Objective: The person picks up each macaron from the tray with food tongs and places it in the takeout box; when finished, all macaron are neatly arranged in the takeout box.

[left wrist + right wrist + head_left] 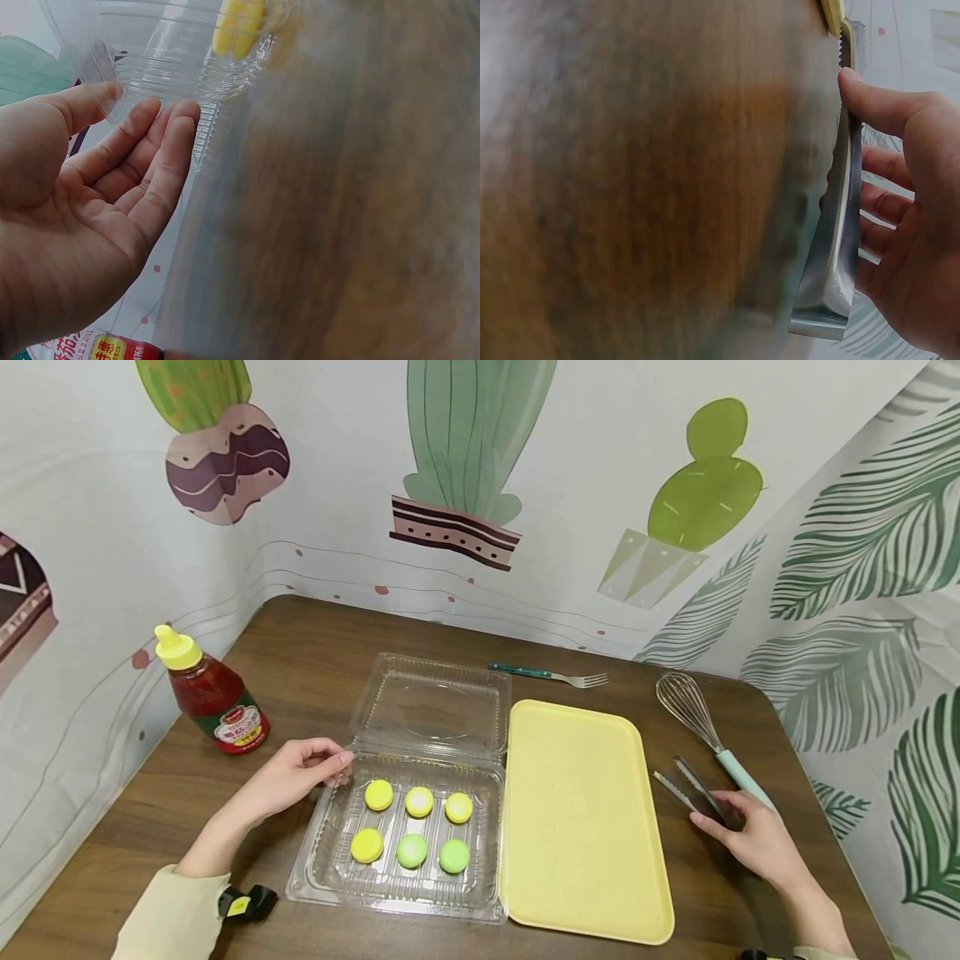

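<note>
My left hand point(296, 777) pinches the left rim of a clear plastic clamshell container point(397, 905) near its hinge, thumb and fingertips meeting at the edge in the left wrist view. The container's lid point(435, 702) lies folded back. Inside sit two rows of macarons: several yellow macarons point(378, 794) and two green macarons point(412, 851). On the right, my right hand point(753, 843) holds metal tongs point(844, 217) between thumb and fingers. The tongs' arms are spread, with nothing between their tips, just right of the yellow tray point(585, 827).
A red sauce bottle point(221, 706) with a yellow cap stands at the left edge. Behind the tray lies a fork point(547, 674) with a green handle. A whisk point(693, 714) rests right of the tongs, its handle end behind my right hand. Patterned cloth point(337, 468) hangs behind the table.
</note>
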{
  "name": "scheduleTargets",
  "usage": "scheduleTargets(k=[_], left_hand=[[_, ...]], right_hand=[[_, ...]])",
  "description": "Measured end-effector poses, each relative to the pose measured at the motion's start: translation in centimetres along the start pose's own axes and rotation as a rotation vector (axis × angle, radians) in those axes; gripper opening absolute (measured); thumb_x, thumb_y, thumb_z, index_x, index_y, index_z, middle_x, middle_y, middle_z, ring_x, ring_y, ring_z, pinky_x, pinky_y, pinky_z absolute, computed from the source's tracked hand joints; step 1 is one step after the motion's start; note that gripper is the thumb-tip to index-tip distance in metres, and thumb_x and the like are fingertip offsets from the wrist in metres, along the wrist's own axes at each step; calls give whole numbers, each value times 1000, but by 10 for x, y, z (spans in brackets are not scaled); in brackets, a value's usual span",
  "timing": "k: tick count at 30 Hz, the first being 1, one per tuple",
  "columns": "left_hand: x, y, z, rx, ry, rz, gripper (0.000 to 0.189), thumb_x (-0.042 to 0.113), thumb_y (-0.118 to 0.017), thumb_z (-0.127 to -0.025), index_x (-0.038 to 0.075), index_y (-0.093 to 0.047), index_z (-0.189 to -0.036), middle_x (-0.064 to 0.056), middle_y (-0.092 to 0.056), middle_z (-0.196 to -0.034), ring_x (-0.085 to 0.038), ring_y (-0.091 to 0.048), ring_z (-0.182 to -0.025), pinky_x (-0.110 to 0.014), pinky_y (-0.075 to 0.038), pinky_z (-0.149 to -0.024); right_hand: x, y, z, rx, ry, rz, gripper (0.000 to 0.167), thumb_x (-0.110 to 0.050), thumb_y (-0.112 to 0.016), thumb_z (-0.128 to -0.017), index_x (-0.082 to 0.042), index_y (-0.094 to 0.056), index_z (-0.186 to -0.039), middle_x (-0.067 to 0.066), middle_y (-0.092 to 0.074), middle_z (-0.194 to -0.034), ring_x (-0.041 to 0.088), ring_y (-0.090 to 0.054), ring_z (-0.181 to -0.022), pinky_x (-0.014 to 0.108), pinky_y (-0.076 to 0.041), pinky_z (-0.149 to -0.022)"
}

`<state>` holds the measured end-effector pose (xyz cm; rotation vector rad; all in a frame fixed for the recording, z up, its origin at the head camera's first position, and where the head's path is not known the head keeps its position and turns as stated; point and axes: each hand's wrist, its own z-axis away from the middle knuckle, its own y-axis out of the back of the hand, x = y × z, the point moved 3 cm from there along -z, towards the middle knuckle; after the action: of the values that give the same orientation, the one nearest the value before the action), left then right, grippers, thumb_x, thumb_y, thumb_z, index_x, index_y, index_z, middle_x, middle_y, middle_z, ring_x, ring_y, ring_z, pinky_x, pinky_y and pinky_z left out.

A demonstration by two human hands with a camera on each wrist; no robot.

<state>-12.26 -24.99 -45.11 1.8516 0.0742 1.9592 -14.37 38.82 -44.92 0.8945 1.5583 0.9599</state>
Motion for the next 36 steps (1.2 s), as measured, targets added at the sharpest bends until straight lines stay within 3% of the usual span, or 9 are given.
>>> scheduleTargets(k=[13, 36], left_hand=[[-2, -1, -1, 5, 7, -5, 27, 22, -61, -101, -4, -68, -104, -8, -69, -87, -16, -64, -79, -27, -54, -71], [-5, -1, -2, 3, 19, -2, 28, 24, -62, -101, -3, -68, -103, -10, -68, -88, -17, -64, -78, -28, -54, -71]], right_hand=[[4, -1, 4, -2, 23, 47, 44, -33, -85, -79, -1, -70, -105, 1, -55, -80, 14, -46, -71, 29, -38, -58], [5, -3, 6, -18, 16, 68, 48, -36, -84, -81, -1, -68, -109, 3, -54, -82, 16, -46, -71, 29, -37, -57]])
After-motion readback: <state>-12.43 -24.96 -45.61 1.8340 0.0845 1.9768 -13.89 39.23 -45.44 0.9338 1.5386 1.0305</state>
